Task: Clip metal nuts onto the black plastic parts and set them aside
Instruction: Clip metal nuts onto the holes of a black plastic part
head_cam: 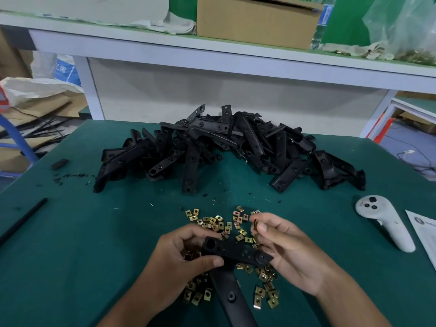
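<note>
Metal nuts (219, 223) are scattered loose on the green mat (94, 232) near its front edge, some lying under the hands. One black plastic part (232, 252) is held just above this scatter. It is gripped by the left hand (181, 256), thumb curled over its near edge and fingers wrapped behind the end with the large hole. A single nut (254, 225) is pinched edge-on between thumb and forefinger of the right hand (290, 251); the remaining fingers are loosely curled, and their tips appear to touch the part's right end.

Step in hand, as judged: a nut has been picked and is being lined up for clipping; it is not yet seated. The next move is judged to call for the nut's open side to be turned toward the part's edge and slid over it until its hole meets a hole in the part. Which hole is intended cannot be told.

Room and edges: a large pile of black parts (224, 147) is heaped across the far middle of the mat, well apart from the hands. Open mat is seen to the left, crossed only by a thin black rod (23, 218) near the left edge. To the right lie a white handheld controller (387, 220) and a printed sheet (424, 234) at the mat's edge. Setting-aside space is judged best on the left.
</note>
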The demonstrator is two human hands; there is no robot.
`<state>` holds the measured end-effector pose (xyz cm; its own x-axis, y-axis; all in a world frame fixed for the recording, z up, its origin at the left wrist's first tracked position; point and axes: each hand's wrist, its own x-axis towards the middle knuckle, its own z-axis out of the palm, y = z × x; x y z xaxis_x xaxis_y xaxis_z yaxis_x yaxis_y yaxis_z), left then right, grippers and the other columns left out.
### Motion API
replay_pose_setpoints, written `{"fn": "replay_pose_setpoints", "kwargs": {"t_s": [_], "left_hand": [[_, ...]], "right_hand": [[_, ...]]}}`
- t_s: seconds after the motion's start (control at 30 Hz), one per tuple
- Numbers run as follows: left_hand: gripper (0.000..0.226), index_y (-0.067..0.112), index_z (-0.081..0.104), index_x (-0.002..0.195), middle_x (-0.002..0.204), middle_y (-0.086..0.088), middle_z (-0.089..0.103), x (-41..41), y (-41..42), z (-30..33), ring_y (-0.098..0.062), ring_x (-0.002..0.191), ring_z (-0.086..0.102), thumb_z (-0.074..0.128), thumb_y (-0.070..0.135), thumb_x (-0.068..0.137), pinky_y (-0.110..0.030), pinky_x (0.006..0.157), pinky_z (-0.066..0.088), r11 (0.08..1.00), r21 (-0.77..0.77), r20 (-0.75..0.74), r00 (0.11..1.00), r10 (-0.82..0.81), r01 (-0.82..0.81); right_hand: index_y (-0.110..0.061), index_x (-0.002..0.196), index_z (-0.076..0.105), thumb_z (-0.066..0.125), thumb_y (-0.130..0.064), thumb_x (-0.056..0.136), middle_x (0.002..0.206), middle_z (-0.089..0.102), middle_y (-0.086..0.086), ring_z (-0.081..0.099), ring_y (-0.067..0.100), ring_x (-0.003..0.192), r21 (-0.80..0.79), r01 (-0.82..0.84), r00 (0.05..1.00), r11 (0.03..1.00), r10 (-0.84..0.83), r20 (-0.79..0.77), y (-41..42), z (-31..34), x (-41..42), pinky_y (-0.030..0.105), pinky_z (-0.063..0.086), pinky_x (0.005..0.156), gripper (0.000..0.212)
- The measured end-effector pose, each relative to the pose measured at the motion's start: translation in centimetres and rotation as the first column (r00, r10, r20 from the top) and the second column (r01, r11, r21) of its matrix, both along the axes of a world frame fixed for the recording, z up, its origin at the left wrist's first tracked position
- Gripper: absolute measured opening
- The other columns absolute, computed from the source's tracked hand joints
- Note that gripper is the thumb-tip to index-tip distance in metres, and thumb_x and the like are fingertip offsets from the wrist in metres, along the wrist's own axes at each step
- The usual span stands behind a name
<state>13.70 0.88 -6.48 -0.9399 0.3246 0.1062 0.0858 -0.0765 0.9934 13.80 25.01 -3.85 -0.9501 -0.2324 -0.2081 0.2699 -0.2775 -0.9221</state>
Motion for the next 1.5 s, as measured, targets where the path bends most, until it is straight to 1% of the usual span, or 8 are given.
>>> {"fn": "replay_pose_setpoints", "kwargs": {"t_s": [0.1,0.23,0.43,0.57,0.8,1.07,1.3,1.5], "left_hand": [[0.038,0.027,0.077,0.098,0.095,-0.009,0.078,0.1,0.1,0.0,-0.017,0.093,0.074,0.091,0.036,0.064,-0.02,0.078,0.056,1.0,0.011,0.006,1.0,-0.017,0.017],[0.036,0.03,0.076,0.1,0.099,-0.007,0.078,0.1,0.0,0.0,-0.017,0.095,0.074,0.09,0.042,0.069,-0.02,0.081,0.055,0.994,-0.015,0.004,0.994,-0.105,0.105],[0.042,0.05,0.076,0.102,0.099,0.011,0.073,0.2,-0.1,-0.3,-0.011,0.103,0.063,0.079,0.069,0.065,-0.041,0.099,0.043,0.973,-0.227,-0.139,0.988,-0.062,0.029],[0.049,0.058,0.072,0.107,0.1,0.015,0.068,0.4,0.0,-0.3,-0.009,0.106,0.056,0.072,0.078,0.062,-0.039,0.102,0.039,0.964,-0.264,-0.125,0.99,-0.065,0.03],[0.044,0.039,0.073,0.093,0.088,0.003,0.076,0.4,0.3,-0.1,-0.011,0.091,0.068,0.085,0.066,0.06,-0.045,0.093,0.049,0.989,-0.147,-0.091,0.995,-0.033,0.019],[0.026,0.032,0.074,0.086,0.086,-0.003,0.076,0.4,0.5,0.0,-0.012,0.086,0.072,0.093,0.032,0.068,-0.018,0.081,0.052,0.991,-0.13,-0.106,0.994,-0.028,0.014],[0.024,0.028,0.074,0.088,0.085,-0.006,0.076,0.4,0.6,0.1,-0.013,0.085,0.071,0.087,0.02,0.068,-0.019,0.08,0.053,0.997,-0.077,-0.124,0.992,0.001,-0.011],[0.024,0.027,0.074,0.089,0.084,0.002,0.075,0.2,0.6,0.0,-0.007,0.082,0.069,0.086,0.024,0.068,-0.016,0.077,0.053,0.997,-0.073,-0.144,0.99,-0.006,-0.005]], "right_hand": [[-0.02,0.079,0.075,0.097,-0.049,0.055,0.065,0.053,-0.008,0.041,0.003,0.055,0.039,-0.026,0.998,0.999,0.028,-0.049,-0.3,0.1,0.3,0.015,0.037,0.051,0.043],[-0.028,0.065,0.066,0.085,-0.066,0.062,0.062,0.054,-0.009,0.04,0.002,0.053,0.214,-0.039,0.987,0.976,0.071,-0.142,-0.9,0.2,0.8,0.013,0.035,0.05,0.042],[-0.026,0.087,0.074,0.087,-0.056,0.07,0.078,0.07,-0.002,0.054,0.005,0.059,0.29,-0.093,0.975,0.952,0.146,-0.166,-1.6,0.4,1.2,0.014,0.042,0.056,0.037],[-0.025,0.087,0.074,0.086,-0.045,0.074,0.09,0.075,0.009,0.07,0.019,0.081,0.318,-0.111,0.979,0.941,0.158,-0.126,-1.7,0.3,1.3,0.025,0.053,0.071,0.027],[-0.028,0.107,0.076,0.069,-0.039,0.089,0.082,0.071,-0.015,0.058,-0.007,0.065,0.317,-0.084,0.979,0.945,0.137,-0.149,-1.8,0.7,1.4,0.008,0.041,0.058,0.023],[-0.028,0.089,0.078,0.078,-0.034,0.08,0.078,0.074,-0.006,0.064,-0.001,0.065,0.244,-0.064,0.977,0.968,0.111,-0.184,-2.0,0.7,1.5,0.011,0.047,0.061,0.01],[-0.027,0.087,0.078,0.077,-0.028,0.081,0.086,0.078,0.0,0.071,0.007,0.08,0.309,0.037,0.969,0.95,0.042,-0.245,-2.1,0.8,1.4,0.016,0.053,0.071,0.006],[-0.03,0.083,0.077,0.076,-0.029,0.082,0.081,0.077,-0.002,0.072,0.009,0.074,0.311,0.029,0.968,0.95,0.051,-0.247,-2.4,0.8,1.7,0.017,0.053,0.064,0.002]]}}
